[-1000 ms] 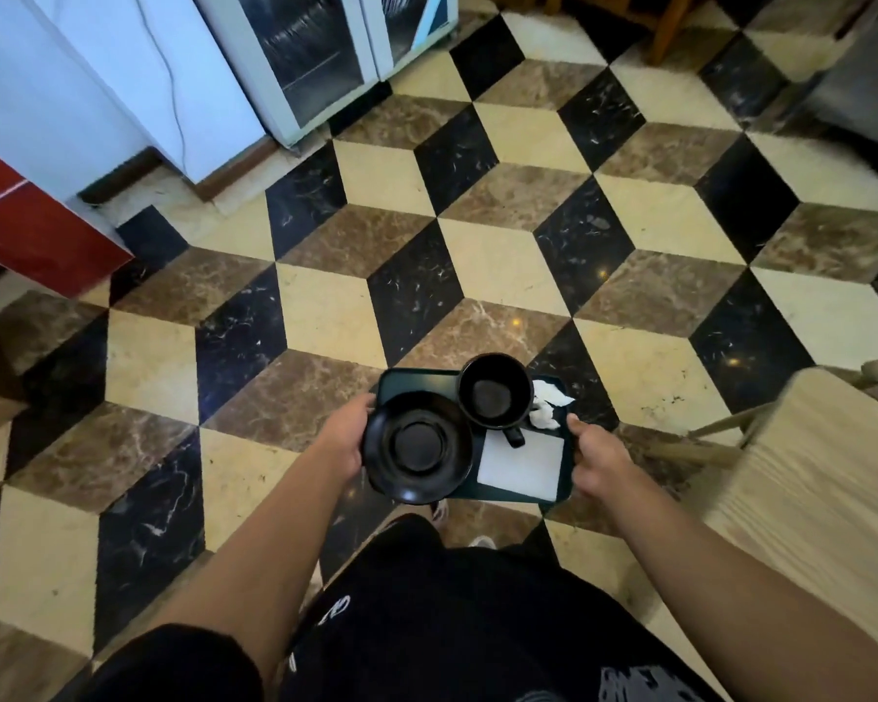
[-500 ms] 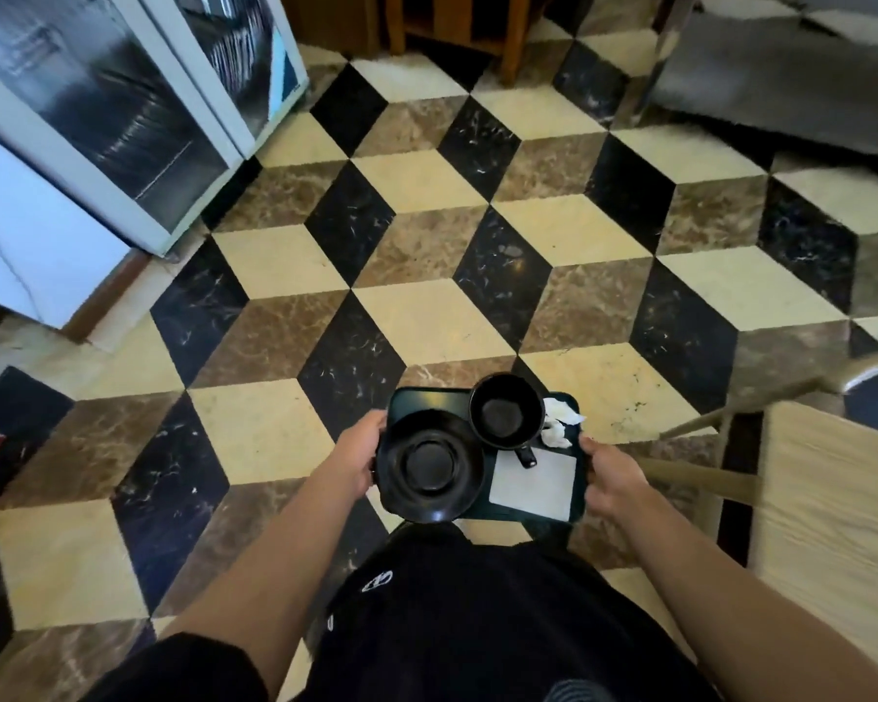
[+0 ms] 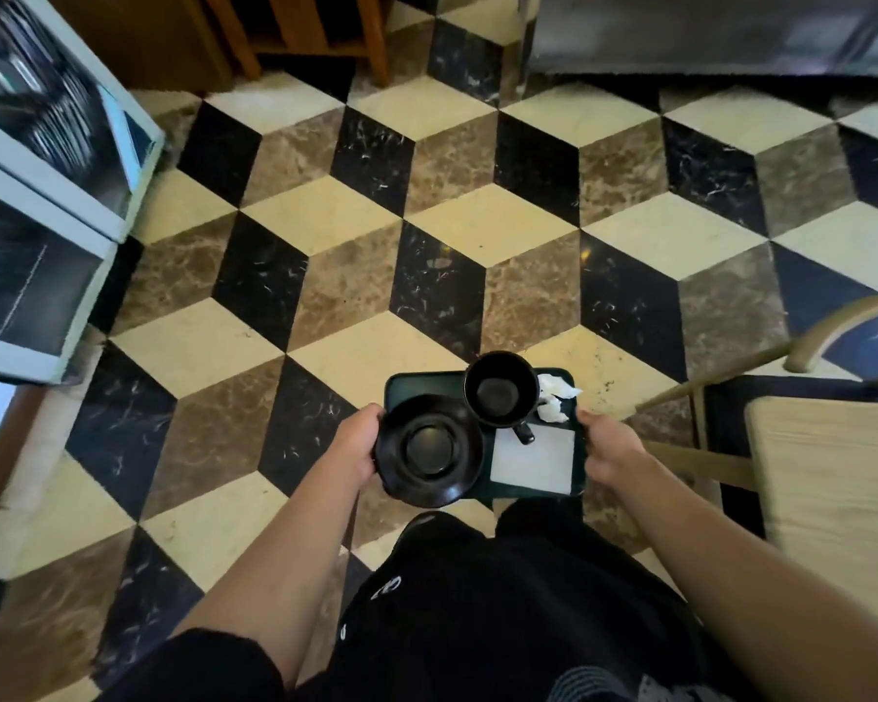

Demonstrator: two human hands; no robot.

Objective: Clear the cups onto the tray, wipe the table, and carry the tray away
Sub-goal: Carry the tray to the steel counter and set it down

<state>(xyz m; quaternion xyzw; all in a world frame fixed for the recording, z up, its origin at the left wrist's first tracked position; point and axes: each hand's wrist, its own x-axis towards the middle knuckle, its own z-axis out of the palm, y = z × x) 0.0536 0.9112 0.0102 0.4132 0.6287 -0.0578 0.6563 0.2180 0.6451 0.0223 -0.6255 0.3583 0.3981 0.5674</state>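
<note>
Here, tray (image 3: pixel 416 386) between both hands, left hand (image 3: pixel 357 438) and right hand (image 3: pixel 606 448) gripping its edges (cup (image 3: pixel 500 390) aboard)

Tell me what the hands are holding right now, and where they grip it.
Both hold the dark tray: the left hand at its left edge beside the saucer, the right hand at its right edge.

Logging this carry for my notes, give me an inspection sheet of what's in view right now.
Surface: tray, dark green, carried level over the floor.
Job's things: black cup upright, saucer overhanging the tray's near left corner.
Clutter: crumpled tissue, flat white napkin, both on the tray.
Hands: left hand and right hand grip opposite tray edges.
Cables: nothing seen.
Surroundings: glass-door cabinet left, chair right, wooden furniture legs ahead.
</note>
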